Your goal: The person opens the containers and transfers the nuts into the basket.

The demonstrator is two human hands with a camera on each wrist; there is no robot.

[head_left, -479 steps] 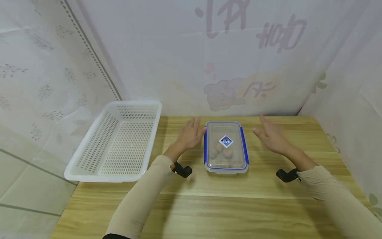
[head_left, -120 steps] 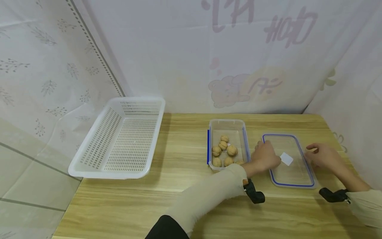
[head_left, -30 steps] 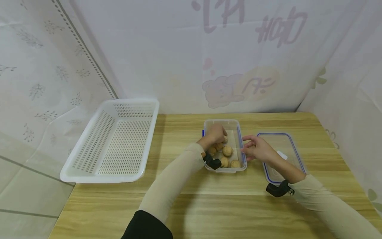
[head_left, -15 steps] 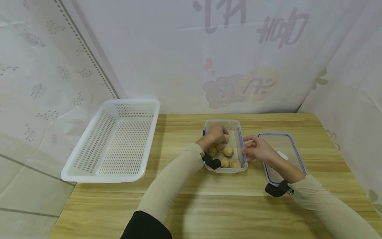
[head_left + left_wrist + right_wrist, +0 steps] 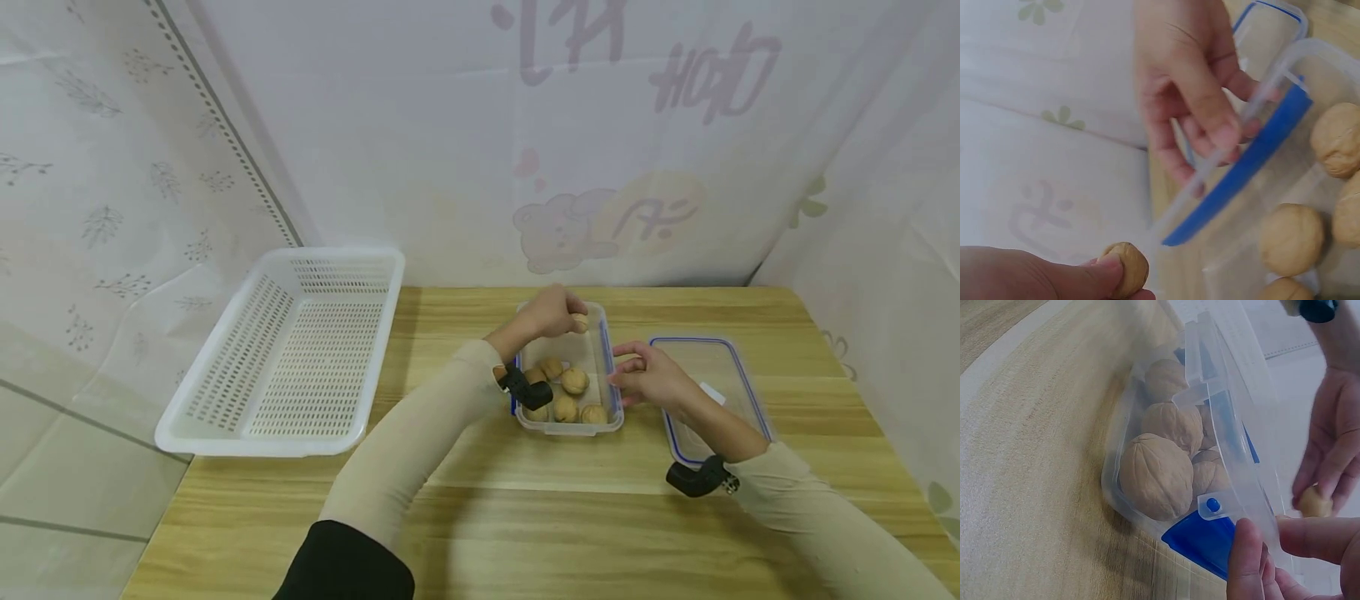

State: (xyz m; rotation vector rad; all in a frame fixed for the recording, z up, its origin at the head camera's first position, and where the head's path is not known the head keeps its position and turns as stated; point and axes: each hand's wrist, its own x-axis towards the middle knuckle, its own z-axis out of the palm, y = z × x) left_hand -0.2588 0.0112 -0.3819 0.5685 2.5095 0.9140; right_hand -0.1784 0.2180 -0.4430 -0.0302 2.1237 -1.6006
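Note:
My left hand (image 5: 547,312) pinches a walnut (image 5: 580,322) between thumb and fingers, above the back part of a clear plastic food container (image 5: 567,430) with blue clips. The left wrist view shows that walnut (image 5: 1130,269) up close, raised clear of the others. Several walnuts (image 5: 574,381) lie inside, toward the container's near end. At the container's right wall, my right hand (image 5: 651,377) grips the rim, with thumb and fingers on either side of it in the right wrist view. Part of the container's left side is hidden by my left wrist.
The clear lid (image 5: 697,358) with a blue seal lies on the wooden table (image 5: 600,533), right of the container and partly under my right forearm. A white perforated basket (image 5: 277,448) stands at the left. Printed cloth (image 5: 450,167) hangs behind the table.
The container has been opened and its lid laid at the right. In the last half second my left hand has lifted a walnut up and back, while the right stays at the rim.

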